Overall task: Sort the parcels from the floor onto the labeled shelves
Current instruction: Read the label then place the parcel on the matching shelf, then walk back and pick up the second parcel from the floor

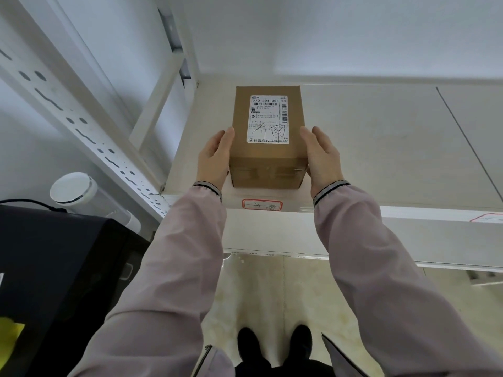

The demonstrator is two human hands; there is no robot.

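1. Nearest the camera, below the shelf, a pair of black shoes [275,346] stands on the pale glossy tiled floor [261,289]. No parcels show on the visible patch of floor, so how many are left to sort cannot be told.
2. Left of the shelf edge sits a black box-like case [54,268] with a yellow patch at its near corner; what it holds cannot be seen.
3. Just beneath the parcel, on the front lip of the white metal shelf [381,148], is a red-bordered handwritten label [262,204]. Its characters look like those written on the parcel's sticker, so by my reading this is the right slot.
4. The left hand [215,156] and right hand [322,156] press flat against opposite sides of the parcel, fingers mostly straight, clamping it between the palms.
5. The brown rectangular cardboard parcel [268,137] with a white shipping sticker lies on the shelf near its front left corner, its near end slightly over the lip. I judge this parcel nearly placed, with only a push inward and release remaining.
6. Beyond it the shelf board carries nothing else in view.
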